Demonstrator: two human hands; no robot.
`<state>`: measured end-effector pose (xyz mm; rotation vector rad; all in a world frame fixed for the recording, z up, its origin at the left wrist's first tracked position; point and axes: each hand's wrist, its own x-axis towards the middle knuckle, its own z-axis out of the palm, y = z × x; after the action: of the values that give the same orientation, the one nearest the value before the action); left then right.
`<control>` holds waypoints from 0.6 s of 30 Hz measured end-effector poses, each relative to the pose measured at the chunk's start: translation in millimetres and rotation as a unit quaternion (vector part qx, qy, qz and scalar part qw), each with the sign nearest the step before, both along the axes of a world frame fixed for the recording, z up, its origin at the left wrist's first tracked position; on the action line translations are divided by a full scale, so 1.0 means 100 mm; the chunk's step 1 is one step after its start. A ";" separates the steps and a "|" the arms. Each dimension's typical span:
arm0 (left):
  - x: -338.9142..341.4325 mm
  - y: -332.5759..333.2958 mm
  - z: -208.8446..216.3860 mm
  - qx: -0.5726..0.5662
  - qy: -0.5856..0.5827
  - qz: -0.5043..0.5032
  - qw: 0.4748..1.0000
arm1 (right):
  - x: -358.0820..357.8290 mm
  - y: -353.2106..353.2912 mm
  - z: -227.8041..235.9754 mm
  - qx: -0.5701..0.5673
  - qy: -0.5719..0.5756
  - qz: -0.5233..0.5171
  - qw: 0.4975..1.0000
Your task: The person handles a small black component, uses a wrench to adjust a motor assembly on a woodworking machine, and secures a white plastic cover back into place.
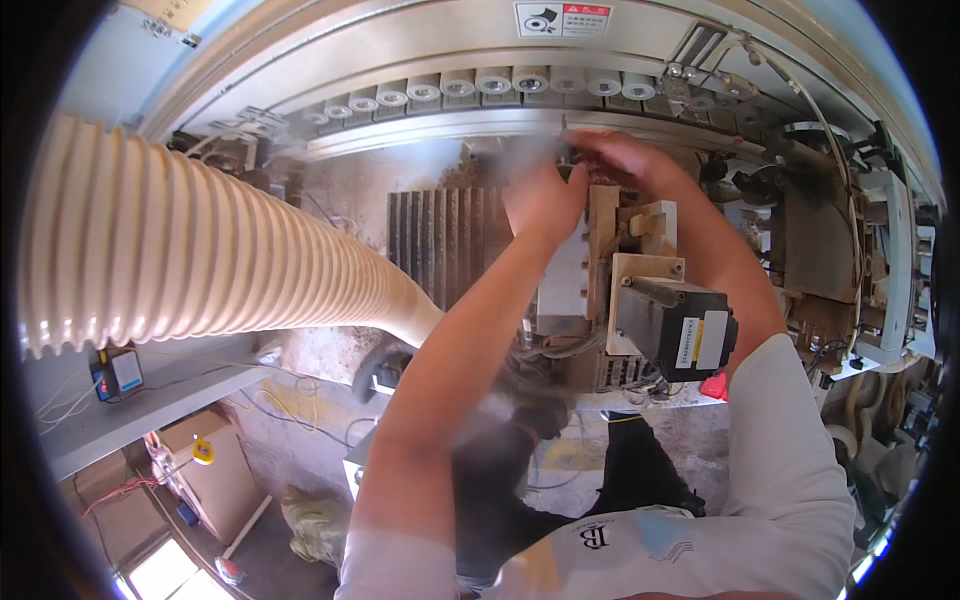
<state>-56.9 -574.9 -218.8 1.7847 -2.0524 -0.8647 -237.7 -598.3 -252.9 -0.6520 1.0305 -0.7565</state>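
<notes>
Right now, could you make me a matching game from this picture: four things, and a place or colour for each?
1. Ribbed hose
2. Row of rollers
3. Right hand
4. Square-ended box

A. Close beside the left hand
B. Black
C. Cream, at the picture's left
D. Near the picture's top edge

Pairs: 1-C, 2-D, 3-A, 4-B

We see the left hand [545, 203] partly blurred, and cannot tell what it or the right hand [625, 157] holds. The left forearm [465, 345] hides the ribbed hose's [225, 245] end; the lower edge crops the shirt [625, 565].
</notes>
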 end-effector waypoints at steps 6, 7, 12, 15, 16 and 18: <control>0.01 0.07 -0.09 -0.033 0.001 0.035 0.999 | -0.03 0.02 -0.08 -0.021 -0.012 0.013 1.000; 0.04 0.01 -0.16 -0.064 0.006 0.046 0.997 | 0.03 -0.10 0.02 -0.013 -0.002 0.016 1.000; 0.02 -0.01 -0.02 -0.082 -0.029 0.026 0.996 | 0.02 -0.07 -0.18 -0.025 -0.046 -0.002 0.999; 0.06 0.04 0.08 -0.063 0.002 0.016 0.998 | 0.09 0.05 -0.25 -0.027 -0.060 -0.031 0.997; 0.04 0.02 0.09 -0.067 -0.011 0.020 0.997 | 0.07 0.02 -0.29 -0.018 -0.080 -0.034 0.996; -0.01 0.01 0.12 -0.035 -0.019 0.023 0.999 | 0.02 -0.02 -0.38 -0.006 -0.123 -0.036 0.992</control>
<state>-58.1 -573.7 -207.2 1.8164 -2.0294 -0.7431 -235.7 -600.4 -290.8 -0.5184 0.8283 -0.8837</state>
